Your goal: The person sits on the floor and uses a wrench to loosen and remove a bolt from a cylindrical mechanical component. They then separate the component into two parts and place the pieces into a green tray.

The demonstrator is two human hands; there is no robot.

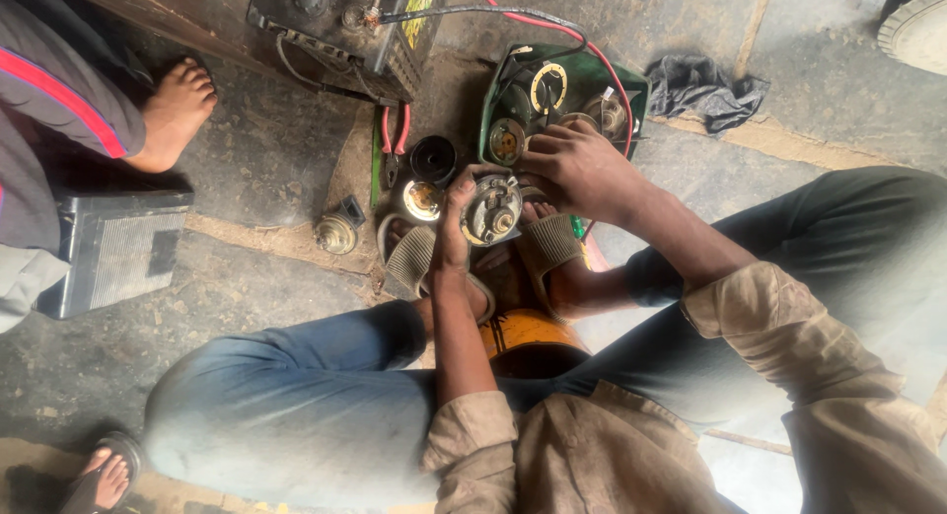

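Note:
My left hand (453,236) grips a round grey metal motor part (492,209) with a small central shaft, held just above my sandalled feet (414,257). My right hand (577,169) rests on top of the same part from the far side, fingers curled over its rim. Directly behind my right hand stands a green tray (631,90) holding several round metal and black parts. A black cup-shaped cap (432,159) and a round brass-faced piece (422,199) lie on the ground just left of the held part.
A red and black cable (538,21) runs from a dark battery box (335,21) to the tray. Red-handled pliers (395,134) lie beside it. A small metal fitting (337,233), a grey box (118,253), a dark rag (705,88) and another person's bare foot (173,114) are around.

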